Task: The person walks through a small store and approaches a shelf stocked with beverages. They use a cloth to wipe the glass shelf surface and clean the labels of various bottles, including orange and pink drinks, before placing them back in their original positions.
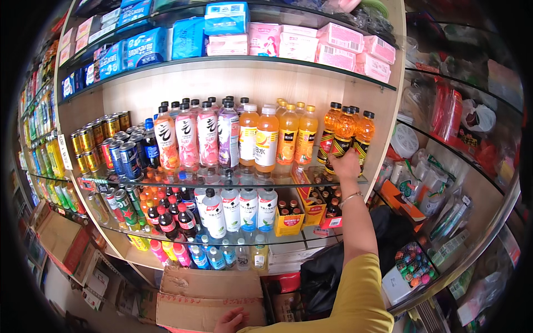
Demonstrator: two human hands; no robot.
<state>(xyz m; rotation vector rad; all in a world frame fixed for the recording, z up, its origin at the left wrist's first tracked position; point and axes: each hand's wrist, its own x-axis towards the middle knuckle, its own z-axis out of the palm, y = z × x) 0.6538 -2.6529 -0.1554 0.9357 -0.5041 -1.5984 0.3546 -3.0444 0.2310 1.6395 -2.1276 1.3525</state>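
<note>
My right hand reaches onto the glass shelf and grips an amber drink bottle with a black cap and dark label around its lower part. Matching black-capped bottles stand beside it, one to the left and another to the right; one more is partly hidden behind. At the bottom edge, my left hand is in front of a brown cardboard box, fingers slightly curled. Whether it touches the box is unclear. Left of the amber bottles are orange drink bottles with yellow caps.
White-capped juice bottles, pink-labelled bottles and cans share this glass shelf. Small dark bottles in cartons stand below. Wrapped packs line the shelf above. A wooden side panel rises right of my hand.
</note>
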